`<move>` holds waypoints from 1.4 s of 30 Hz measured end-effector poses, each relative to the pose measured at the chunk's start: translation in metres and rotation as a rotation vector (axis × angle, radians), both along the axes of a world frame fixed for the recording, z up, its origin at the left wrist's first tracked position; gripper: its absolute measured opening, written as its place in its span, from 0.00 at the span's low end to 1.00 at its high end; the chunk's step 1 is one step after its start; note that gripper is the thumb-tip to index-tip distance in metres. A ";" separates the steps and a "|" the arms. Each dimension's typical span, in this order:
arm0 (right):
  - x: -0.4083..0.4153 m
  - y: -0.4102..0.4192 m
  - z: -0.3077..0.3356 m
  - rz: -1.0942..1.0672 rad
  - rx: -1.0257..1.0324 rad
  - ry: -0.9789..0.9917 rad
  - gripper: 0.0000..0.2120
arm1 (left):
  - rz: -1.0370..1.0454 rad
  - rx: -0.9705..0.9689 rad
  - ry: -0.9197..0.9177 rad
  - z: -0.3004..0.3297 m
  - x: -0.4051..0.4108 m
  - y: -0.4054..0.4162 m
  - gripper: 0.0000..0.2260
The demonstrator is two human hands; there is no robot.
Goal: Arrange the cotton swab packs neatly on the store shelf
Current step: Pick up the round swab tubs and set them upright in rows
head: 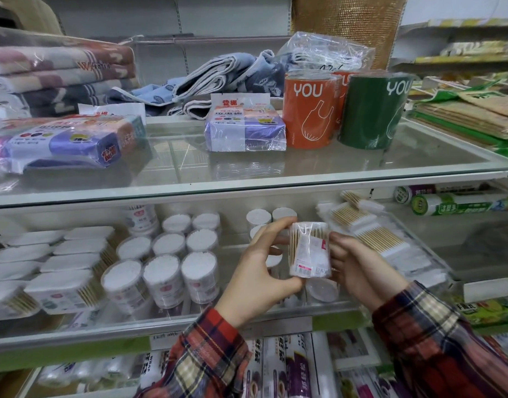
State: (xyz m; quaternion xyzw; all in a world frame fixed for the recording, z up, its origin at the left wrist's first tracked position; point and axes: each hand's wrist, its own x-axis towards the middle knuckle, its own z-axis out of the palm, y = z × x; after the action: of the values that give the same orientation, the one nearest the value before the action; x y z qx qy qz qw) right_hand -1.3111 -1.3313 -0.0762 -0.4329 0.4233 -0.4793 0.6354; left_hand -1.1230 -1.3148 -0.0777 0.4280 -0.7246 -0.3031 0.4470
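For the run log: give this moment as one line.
left hand: grips cotton swab pack | right hand: steadies it | pack: above glass shelf

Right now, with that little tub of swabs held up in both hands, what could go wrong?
The round swab pack is held by the left hand and right hand above the standing tubs; setting it down carelessly could topple them. The flat swab packs beside the right hand look loosely stacked and might slide.

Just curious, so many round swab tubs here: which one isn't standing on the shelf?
The cylindrical swab pack gripped between the left hand and right hand, lifted above the shelf. The other tubs stand upright there in rows.
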 end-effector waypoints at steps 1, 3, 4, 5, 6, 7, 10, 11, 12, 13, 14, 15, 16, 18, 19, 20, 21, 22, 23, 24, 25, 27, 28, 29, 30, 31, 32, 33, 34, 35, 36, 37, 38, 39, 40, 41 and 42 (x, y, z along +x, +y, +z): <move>0.000 -0.001 0.002 -0.010 -0.001 -0.015 0.37 | -0.005 0.003 0.005 0.000 0.000 0.000 0.37; 0.000 0.000 0.004 0.000 -0.008 -0.029 0.31 | -0.023 0.016 0.019 -0.002 -0.001 -0.001 0.37; 0.000 -0.001 0.005 0.006 -0.016 -0.018 0.30 | -0.038 0.027 0.033 -0.003 -0.001 -0.001 0.37; 0.000 0.000 0.006 0.009 -0.032 -0.004 0.28 | -0.057 0.046 0.055 -0.004 -0.001 -0.002 0.37; 0.000 -0.001 0.007 0.009 -0.054 0.018 0.24 | -0.078 0.070 0.080 -0.005 -0.002 -0.002 0.37; 0.000 0.000 0.008 0.017 -0.079 0.035 0.21 | -0.100 0.091 0.105 -0.005 -0.002 -0.003 0.37; -0.002 -0.002 0.010 0.061 -0.146 0.108 0.16 | -0.154 0.133 0.144 -0.007 -0.001 -0.005 0.37; -0.003 -0.002 0.012 0.073 -0.169 0.140 0.16 | -0.161 0.132 0.137 -0.007 0.000 -0.005 0.37; -0.004 -0.002 0.014 0.081 -0.191 0.175 0.16 | -0.166 0.125 0.128 -0.007 0.000 -0.006 0.38; -0.006 -0.003 0.017 0.080 -0.204 0.211 0.17 | -0.162 0.111 0.111 -0.007 0.000 -0.006 0.38; -0.007 -0.004 0.021 0.074 -0.211 0.255 0.18 | -0.149 0.094 0.085 -0.006 0.001 -0.007 0.38; -0.008 -0.006 0.026 0.067 -0.214 0.310 0.19 | -0.126 0.073 0.053 -0.005 0.001 -0.008 0.38; -0.010 -0.008 0.033 0.069 -0.223 0.377 0.19 | -0.104 0.049 0.023 -0.003 0.001 -0.011 0.38; -0.011 -0.012 0.050 0.067 -0.251 0.506 0.20 | -0.080 0.005 -0.025 0.004 0.002 -0.021 0.37; -0.011 -0.012 0.060 0.061 -0.265 0.557 0.21 | -0.078 -0.008 -0.054 0.011 0.003 -0.026 0.37; -0.013 -0.016 0.069 0.049 -0.261 0.600 0.21 | -0.083 -0.003 -0.090 0.019 0.004 -0.030 0.37; -0.014 -0.018 0.078 0.033 -0.240 0.639 0.19 | -0.101 0.028 -0.128 0.028 0.005 -0.035 0.36; -0.016 -0.024 0.084 0.029 -0.197 0.690 0.18 | -0.136 0.083 -0.151 0.038 0.007 -0.041 0.35; -0.017 -0.030 0.089 0.030 -0.144 0.751 0.19 | -0.177 0.151 -0.165 0.046 0.009 -0.047 0.31; -0.021 -0.038 0.092 0.066 -0.103 0.813 0.23 | -0.206 0.224 -0.177 0.052 0.011 -0.053 0.28; -0.022 -0.044 0.096 0.113 -0.078 0.855 0.26 | -0.188 0.288 -0.184 0.057 0.013 -0.060 0.26; -0.015 -0.054 0.097 0.222 -0.093 0.895 0.22 | -0.022 0.380 -0.183 0.061 0.014 -0.072 0.21; -0.012 -0.062 0.091 0.251 -0.128 0.951 0.21 | 0.076 0.410 -0.181 0.061 0.014 -0.076 0.17; -0.009 -0.071 0.085 0.246 -0.170 0.999 0.24 | 0.134 0.439 -0.170 0.061 0.013 -0.079 0.14; -0.009 -0.082 0.076 0.213 -0.205 1.033 0.28 | 0.137 0.459 -0.134 0.059 0.011 -0.083 0.14; -0.007 -0.090 0.068 0.194 -0.227 1.065 0.32 | 0.115 0.467 -0.103 0.056 0.007 -0.085 0.15; -0.005 -0.095 0.061 0.202 -0.269 1.102 0.33 | 0.095 0.468 -0.098 0.054 0.004 -0.086 0.16; -0.003 -0.100 0.054 0.218 -0.308 1.161 0.33 | 0.087 0.454 -0.125 0.050 0.002 -0.087 0.16; 0.000 -0.102 0.049 0.233 -0.353 1.223 0.32 | 0.088 0.425 -0.181 0.047 0.000 -0.089 0.17; 0.001 -0.104 0.045 0.240 -0.385 1.281 0.31 | 0.098 0.386 -0.254 0.045 -0.002 -0.091 0.17; 0.003 -0.106 0.040 0.239 -0.410 1.317 0.30 | 0.110 0.339 -0.331 0.044 -0.003 -0.091 0.18; 0.004 -0.107 0.036 0.233 -0.420 1.343 0.30 | 0.110 0.303 -0.392 0.043 -0.006 -0.090 0.19; 0.005 -0.109 0.032 0.232 -0.429 1.368 0.31 | 0.100 0.276 -0.439 0.043 -0.007 -0.089 0.20; 0.007 -0.110 0.029 0.238 -0.439 1.397 0.30 | 0.083 0.252 -0.492 0.042 -0.009 -0.088 0.22; 0.008 -0.110 0.027 0.247 -0.445 1.429 0.31 | 0.066 0.235 -0.547 0.042 -0.010 -0.086 0.22; 0.009 -0.112 0.025 0.266 -0.443 1.461 0.31 | 0.051 0.226 -0.602 0.040 -0.010 -0.087 0.22; 0.010 -0.112 0.025 0.291 -0.444 1.494 0.31 | 0.035 0.219 -0.658 0.037 -0.010 -0.088 0.22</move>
State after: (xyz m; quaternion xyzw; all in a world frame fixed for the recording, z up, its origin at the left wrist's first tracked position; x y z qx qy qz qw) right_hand -1.3006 -1.4431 -0.0513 -0.8075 0.5715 -0.0474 0.1384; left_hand -1.1329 -1.4030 -0.0404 0.5605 -0.7858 -0.2170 0.1461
